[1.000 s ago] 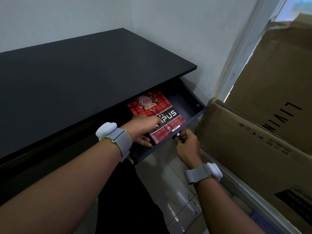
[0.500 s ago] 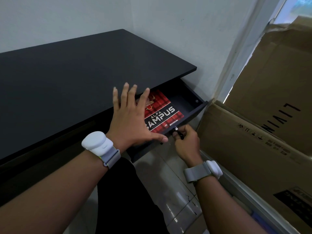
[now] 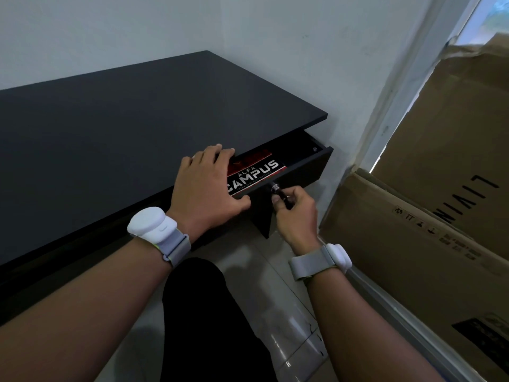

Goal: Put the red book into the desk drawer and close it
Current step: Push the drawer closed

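Note:
The red book (image 3: 257, 168) lies flat inside the black desk drawer (image 3: 305, 169), with only its lower strip and the word CAMPUS showing under the desk top (image 3: 137, 119). The drawer stands a small way out. My left hand (image 3: 205, 186) rests flat on the desk's front edge, fingers spread, thumb against the drawer front. My right hand (image 3: 296, 206) pinches the small metal drawer knob (image 3: 275, 186) at the drawer's front.
Large cardboard boxes (image 3: 429, 216) lean close on the right of the drawer. A white wall stands behind the desk. Pale floor tiles (image 3: 283, 321) and my dark-clothed leg (image 3: 209, 312) lie below.
The drawer has slid inward, hiding most of the book. My left hand left the book, rose out of the drawer and settled on the desk edge. My right hand stayed on the knob.

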`<state>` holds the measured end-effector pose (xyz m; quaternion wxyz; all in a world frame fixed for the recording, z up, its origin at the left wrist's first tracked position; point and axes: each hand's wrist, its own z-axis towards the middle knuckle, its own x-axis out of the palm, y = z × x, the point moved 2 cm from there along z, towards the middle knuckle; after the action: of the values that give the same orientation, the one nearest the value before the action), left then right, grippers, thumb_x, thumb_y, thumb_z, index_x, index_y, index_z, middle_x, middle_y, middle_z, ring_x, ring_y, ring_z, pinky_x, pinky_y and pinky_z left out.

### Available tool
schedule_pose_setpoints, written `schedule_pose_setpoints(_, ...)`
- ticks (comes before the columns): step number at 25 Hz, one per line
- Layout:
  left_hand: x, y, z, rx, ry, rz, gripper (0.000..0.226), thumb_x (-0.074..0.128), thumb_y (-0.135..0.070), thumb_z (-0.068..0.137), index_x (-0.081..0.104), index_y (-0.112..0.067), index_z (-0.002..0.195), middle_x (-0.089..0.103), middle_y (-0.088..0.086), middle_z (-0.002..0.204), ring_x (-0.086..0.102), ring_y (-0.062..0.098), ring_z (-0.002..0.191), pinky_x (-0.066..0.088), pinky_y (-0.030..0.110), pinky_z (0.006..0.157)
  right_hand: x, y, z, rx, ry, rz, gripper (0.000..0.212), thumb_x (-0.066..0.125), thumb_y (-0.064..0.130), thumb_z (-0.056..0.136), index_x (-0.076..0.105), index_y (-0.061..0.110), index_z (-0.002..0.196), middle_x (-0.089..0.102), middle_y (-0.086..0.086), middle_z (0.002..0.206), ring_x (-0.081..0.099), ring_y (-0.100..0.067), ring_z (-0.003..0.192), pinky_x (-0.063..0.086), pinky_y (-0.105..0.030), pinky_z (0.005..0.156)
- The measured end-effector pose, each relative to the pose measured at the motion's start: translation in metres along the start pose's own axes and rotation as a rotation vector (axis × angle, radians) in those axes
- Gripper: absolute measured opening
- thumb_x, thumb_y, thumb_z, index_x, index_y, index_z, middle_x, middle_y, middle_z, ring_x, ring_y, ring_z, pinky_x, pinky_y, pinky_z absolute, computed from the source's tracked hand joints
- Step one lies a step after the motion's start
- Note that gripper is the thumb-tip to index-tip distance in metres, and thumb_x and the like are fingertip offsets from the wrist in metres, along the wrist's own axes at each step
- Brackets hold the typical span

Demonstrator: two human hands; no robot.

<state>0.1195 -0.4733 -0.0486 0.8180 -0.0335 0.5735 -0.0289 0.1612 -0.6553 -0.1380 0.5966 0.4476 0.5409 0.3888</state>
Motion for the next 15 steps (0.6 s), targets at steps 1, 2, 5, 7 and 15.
schedule_pose_setpoints(1, -0.001, 0.001, 0.001, -0.002, -0.016, -0.017, 0.095, 0.066, -0.066, 0.073, 0.048, -0.017, 0.152, 0.051, 0.008, 0.154, 0.052, 0.028, 0.138, 0.036, 0.044, 0.112, 0.002, 0.004, 0.002, 0.006, -0.004, 0.026, 0.007, 0.071, 0.022, 0.096, 0.069, 0.020, 0.102, 0.066, 0.006, 0.093, 0.061, -0.007, 0.087, 0.045, -0.025, 0.071)
schedule_pose_setpoints(2, -0.001, 0.002, 0.002, -0.004, -0.034, -0.034, 0.088, 0.068, -0.061, 0.075, 0.051, -0.017, 0.149, 0.055, 0.007, 0.150, 0.056, 0.028, 0.133, 0.038, 0.043, 0.109, 0.005, 0.007, 0.004, 0.015, -0.011, 0.053, 0.008, 0.071, 0.021, 0.095, 0.069, 0.022, 0.103, 0.066, 0.007, 0.094, 0.061, -0.004, 0.086, 0.045, -0.023, 0.071)
schedule_pose_setpoints(5, -0.001, 0.006, 0.008, -0.015, -0.110, -0.075, 0.068, 0.072, -0.048, 0.080, 0.060, -0.015, 0.139, 0.065, 0.006, 0.133, 0.063, 0.028, 0.119, 0.041, 0.041, 0.100, 0.018, 0.016, 0.009, 0.073, -0.017, 0.160, 0.018, 0.074, 0.018, 0.092, 0.066, 0.032, 0.099, 0.069, 0.003, 0.096, 0.067, -0.011, 0.086, 0.057, -0.030, 0.075)
schedule_pose_setpoints(7, 0.002, 0.008, 0.012, -0.017, -0.148, -0.076, 0.057, 0.073, -0.040, 0.082, 0.065, -0.014, 0.132, 0.068, 0.006, 0.125, 0.064, 0.029, 0.112, 0.042, 0.040, 0.096, 0.028, 0.021, 0.012, 0.109, -0.021, 0.218, 0.026, 0.076, 0.015, 0.088, 0.064, 0.039, 0.093, 0.073, -0.004, 0.099, 0.073, -0.020, 0.091, 0.061, -0.043, 0.086)
schedule_pose_setpoints(15, 0.010, 0.011, 0.026, -0.017, -0.252, 0.016, 0.031, 0.077, -0.023, 0.079, 0.071, -0.016, 0.108, 0.067, 0.006, 0.103, 0.065, 0.031, 0.091, 0.045, 0.042, 0.080, 0.048, 0.029, 0.026, 0.214, 0.063, 0.428, 0.042, 0.072, -0.004, 0.088, 0.062, 0.027, 0.114, 0.072, -0.016, 0.114, 0.072, -0.028, 0.103, 0.060, -0.039, 0.089)
